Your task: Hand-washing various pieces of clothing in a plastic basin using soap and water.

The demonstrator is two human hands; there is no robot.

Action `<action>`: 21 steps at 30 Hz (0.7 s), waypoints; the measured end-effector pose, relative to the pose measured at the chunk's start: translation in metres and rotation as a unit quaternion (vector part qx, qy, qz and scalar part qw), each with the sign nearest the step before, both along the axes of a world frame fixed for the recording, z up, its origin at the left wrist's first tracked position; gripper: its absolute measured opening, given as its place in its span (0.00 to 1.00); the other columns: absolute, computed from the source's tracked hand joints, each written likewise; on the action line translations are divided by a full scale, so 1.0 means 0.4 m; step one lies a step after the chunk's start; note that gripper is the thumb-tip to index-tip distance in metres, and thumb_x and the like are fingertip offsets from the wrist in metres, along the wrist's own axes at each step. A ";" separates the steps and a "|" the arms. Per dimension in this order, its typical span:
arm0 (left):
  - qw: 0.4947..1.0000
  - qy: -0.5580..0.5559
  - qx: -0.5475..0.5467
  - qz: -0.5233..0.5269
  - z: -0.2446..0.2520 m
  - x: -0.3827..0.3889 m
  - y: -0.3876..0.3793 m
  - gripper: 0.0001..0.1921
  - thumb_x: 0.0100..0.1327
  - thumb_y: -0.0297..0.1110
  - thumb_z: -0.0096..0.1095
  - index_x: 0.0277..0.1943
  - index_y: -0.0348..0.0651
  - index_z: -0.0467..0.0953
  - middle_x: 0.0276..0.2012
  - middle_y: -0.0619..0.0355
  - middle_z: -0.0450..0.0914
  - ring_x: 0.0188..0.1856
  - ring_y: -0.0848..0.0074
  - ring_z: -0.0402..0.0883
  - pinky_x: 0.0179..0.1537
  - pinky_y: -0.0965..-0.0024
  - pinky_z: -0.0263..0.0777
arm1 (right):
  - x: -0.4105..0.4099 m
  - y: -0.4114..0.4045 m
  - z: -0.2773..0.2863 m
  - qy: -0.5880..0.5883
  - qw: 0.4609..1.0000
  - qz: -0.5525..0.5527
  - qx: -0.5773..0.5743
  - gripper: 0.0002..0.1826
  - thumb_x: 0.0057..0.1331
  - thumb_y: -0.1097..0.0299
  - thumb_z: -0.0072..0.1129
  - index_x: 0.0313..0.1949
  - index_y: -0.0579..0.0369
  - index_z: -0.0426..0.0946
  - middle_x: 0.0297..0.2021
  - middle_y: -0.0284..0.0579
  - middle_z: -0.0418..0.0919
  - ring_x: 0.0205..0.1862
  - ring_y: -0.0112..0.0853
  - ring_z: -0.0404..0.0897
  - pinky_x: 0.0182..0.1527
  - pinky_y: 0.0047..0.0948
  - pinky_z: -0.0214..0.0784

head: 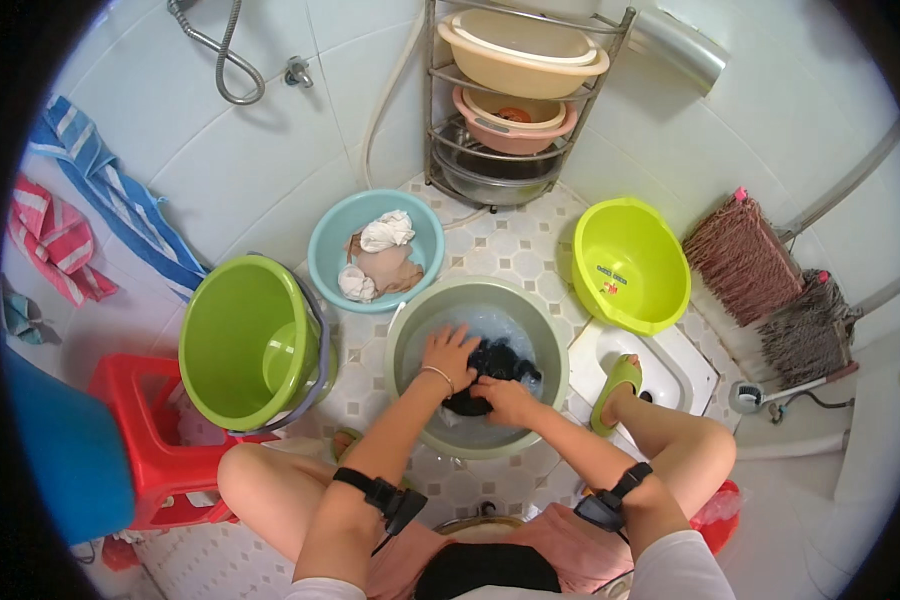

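Observation:
In a grey-green plastic basin (555,352) of cloudy water lies a bunched black cloth (499,360), partly under the surface. My left hand (448,361), with a thin bracelet at the wrist, rests at the cloth's left side with its fingers spread. From the lower right, my right hand (510,401) grips the cloth's near edge with bent fingers. A bit of pale fabric (454,418) shows in the water below the hands. Whatever lies deeper in the water is hidden.
Around the basin stand a green bucket (229,352), a light-blue basin (319,259) with white and beige laundry (382,259), and a yellow-green basin (645,247). A red stool (112,420) is left, a squat toilet (682,367) right. Behind are a basin rack (429,97) and mops (742,259).

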State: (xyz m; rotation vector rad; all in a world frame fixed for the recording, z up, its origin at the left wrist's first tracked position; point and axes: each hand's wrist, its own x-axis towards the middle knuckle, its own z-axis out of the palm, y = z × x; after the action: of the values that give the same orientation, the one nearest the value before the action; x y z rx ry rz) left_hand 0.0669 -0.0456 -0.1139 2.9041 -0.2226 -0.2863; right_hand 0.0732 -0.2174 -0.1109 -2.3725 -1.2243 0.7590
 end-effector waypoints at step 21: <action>0.948 0.295 -0.117 0.028 -0.080 -0.025 -0.095 0.22 0.59 0.44 0.46 0.55 0.46 0.69 0.52 0.47 0.71 0.54 0.56 0.70 0.56 0.59 0.61 | 0.367 0.049 -0.630 0.058 0.982 -0.017 -0.177 0.20 0.54 0.61 0.52 0.42 0.62 0.74 0.39 0.56 0.77 0.43 0.43 0.76 0.46 0.36 0.67</action>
State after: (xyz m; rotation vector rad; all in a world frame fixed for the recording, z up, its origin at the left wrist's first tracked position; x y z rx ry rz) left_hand 0.0568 -0.0838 -0.1461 2.4492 -0.0641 -1.0138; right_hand 0.2200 -0.1978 -0.3628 -2.5721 -1.0694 1.1706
